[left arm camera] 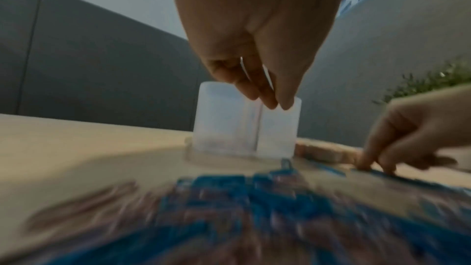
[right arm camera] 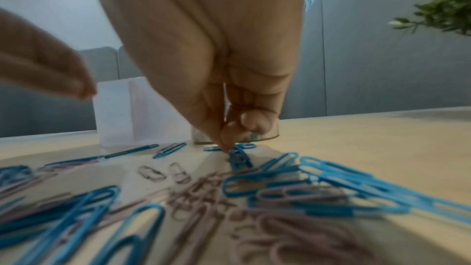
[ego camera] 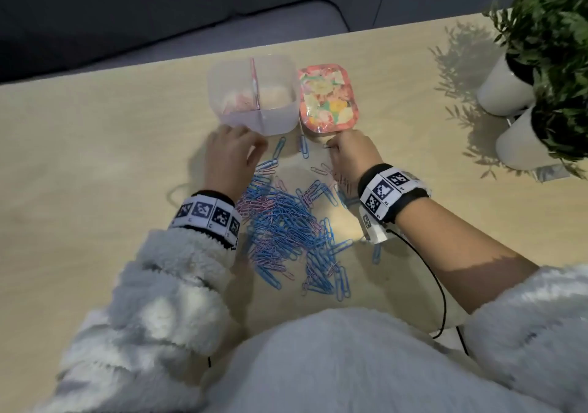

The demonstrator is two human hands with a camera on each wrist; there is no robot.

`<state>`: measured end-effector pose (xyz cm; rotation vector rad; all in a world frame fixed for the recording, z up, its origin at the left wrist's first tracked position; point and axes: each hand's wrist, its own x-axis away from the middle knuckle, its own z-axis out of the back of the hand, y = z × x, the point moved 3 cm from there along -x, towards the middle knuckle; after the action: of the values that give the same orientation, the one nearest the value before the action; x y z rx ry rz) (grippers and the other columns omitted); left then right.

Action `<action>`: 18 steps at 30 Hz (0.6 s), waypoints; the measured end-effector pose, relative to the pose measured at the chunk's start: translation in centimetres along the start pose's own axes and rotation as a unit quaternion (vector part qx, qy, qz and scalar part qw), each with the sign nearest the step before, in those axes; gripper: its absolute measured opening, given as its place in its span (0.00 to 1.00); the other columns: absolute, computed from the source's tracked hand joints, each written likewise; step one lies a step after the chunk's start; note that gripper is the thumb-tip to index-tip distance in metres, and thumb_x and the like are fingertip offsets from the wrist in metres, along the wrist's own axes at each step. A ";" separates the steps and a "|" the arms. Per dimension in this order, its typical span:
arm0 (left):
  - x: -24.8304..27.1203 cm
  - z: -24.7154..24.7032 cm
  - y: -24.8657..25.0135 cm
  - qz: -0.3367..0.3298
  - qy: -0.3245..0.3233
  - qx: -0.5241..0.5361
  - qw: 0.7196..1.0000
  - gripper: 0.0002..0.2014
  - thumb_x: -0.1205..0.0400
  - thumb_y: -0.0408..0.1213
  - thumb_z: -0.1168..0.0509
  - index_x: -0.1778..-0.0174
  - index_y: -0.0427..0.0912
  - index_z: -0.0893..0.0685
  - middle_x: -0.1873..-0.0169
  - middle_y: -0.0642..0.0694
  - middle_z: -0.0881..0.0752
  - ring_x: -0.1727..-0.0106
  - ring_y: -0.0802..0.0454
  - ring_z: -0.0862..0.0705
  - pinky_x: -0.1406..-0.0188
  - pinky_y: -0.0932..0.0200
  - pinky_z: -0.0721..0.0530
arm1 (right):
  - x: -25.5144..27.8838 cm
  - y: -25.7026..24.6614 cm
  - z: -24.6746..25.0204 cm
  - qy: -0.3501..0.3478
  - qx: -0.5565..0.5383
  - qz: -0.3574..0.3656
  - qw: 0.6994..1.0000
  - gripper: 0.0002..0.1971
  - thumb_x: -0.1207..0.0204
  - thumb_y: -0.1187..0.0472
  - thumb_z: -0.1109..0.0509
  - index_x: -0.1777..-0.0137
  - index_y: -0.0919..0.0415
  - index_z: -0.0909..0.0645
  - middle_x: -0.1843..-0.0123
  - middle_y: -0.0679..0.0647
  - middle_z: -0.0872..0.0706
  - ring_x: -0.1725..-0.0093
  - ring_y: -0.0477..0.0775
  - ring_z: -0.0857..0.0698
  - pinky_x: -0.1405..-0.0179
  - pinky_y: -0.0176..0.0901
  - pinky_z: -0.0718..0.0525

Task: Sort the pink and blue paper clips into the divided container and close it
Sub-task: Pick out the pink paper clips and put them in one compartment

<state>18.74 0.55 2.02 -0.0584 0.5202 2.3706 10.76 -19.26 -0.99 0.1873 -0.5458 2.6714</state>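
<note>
A translucent divided container (ego camera: 251,94) stands open at the table's far middle, with pink clips in its left compartment. Its floral lid (ego camera: 327,99) lies flat just to its right. A mixed pile of blue and pink paper clips (ego camera: 286,221) spreads between my wrists. My left hand (ego camera: 254,148) hovers at the container's (left arm camera: 224,124) front wall; its fingertips (left arm camera: 270,104) are pressed together on a thin pale clip, which looks pink. My right hand (right arm camera: 226,146) reaches down in front of the lid, thumb and forefinger pinching a blue clip (right arm camera: 239,160) whose far end still touches the table.
Two white pots with green plants (ego camera: 506,88) (ego camera: 521,145) stand at the right end of the wooden table (ego camera: 95,158). A dark sofa lies beyond the far edge. A black cable (ego camera: 442,301) hangs from my right wrist.
</note>
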 end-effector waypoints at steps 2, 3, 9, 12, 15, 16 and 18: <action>1.3 -1.6 -0.4 0.004 -0.058 0.008 0.998 0.08 0.19 0.38 0.37 0.51 0.44 0.12 0.53 0.44 0.12 0.50 0.40 0.19 0.53 0.49 0.26 | 0.1 -0.5 0.2 0.017 -0.018 -0.001 1.000 0.12 0.25 0.67 0.40 0.50 0.65 0.15 0.50 0.66 0.12 0.52 0.67 0.14 0.58 0.47 0.21; 1.7 -2.2 -0.6 0.004 -0.081 0.005 0.997 0.09 0.19 0.38 0.38 0.50 0.45 0.12 0.51 0.44 0.12 0.49 0.40 0.19 0.53 0.49 0.26 | 0.2 -1.1 0.2 0.010 -0.028 0.019 0.999 0.14 0.24 0.66 0.40 0.46 0.64 0.15 0.48 0.66 0.12 0.50 0.67 0.14 0.56 0.47 0.19; 2.3 -2.3 -2.0 0.038 -0.099 -0.001 0.994 0.11 0.18 0.34 0.41 0.50 0.41 0.12 0.50 0.41 0.13 0.50 0.38 0.20 0.51 0.46 0.25 | 0.7 -2.4 -0.5 -0.025 0.021 0.033 0.999 0.14 0.23 0.67 0.42 0.49 0.66 0.15 0.48 0.66 0.15 0.49 0.67 0.14 0.57 0.46 0.21; 2.1 -2.2 -2.4 0.061 -0.091 0.006 0.994 0.10 0.19 0.31 0.39 0.49 0.38 0.13 0.51 0.38 0.13 0.50 0.36 0.20 0.49 0.43 0.23 | 1.1 -1.4 0.2 -0.005 0.012 -0.019 1.000 0.13 0.24 0.68 0.41 0.49 0.70 0.15 0.47 0.68 0.14 0.47 0.68 0.15 0.52 0.50 0.18; 1.9 -2.5 -1.6 0.050 -0.107 0.019 0.993 0.08 0.21 0.32 0.35 0.50 0.37 0.13 0.53 0.36 0.14 0.51 0.35 0.19 0.50 0.42 0.21 | 0.8 -2.5 0.4 -0.012 -0.002 0.025 1.000 0.13 0.22 0.67 0.41 0.48 0.69 0.16 0.46 0.66 0.15 0.46 0.67 0.16 0.50 0.51 0.18; 1.9 -2.6 -1.3 0.046 -0.111 0.027 0.992 0.07 0.22 0.32 0.34 0.51 0.37 0.13 0.54 0.37 0.14 0.51 0.36 0.19 0.50 0.42 0.20 | 0.5 -3.2 0.2 -0.027 0.004 0.054 0.998 0.13 0.22 0.67 0.42 0.47 0.68 0.17 0.43 0.65 0.17 0.43 0.66 0.18 0.47 0.53 0.18; 1.6 -2.8 -0.8 0.039 -0.120 0.041 0.991 0.07 0.24 0.32 0.32 0.53 0.38 0.12 0.55 0.37 0.14 0.51 0.36 0.18 0.49 0.42 0.19 | 0.1 -4.3 -0.3 -0.065 0.043 0.102 0.992 0.15 0.22 0.70 0.42 0.40 0.67 0.20 0.37 0.63 0.23 0.36 0.65 0.24 0.40 0.58 0.19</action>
<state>17.73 1.02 -1.15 0.2849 0.5102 2.3862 12.44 -15.45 0.28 0.3495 -0.5141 2.9002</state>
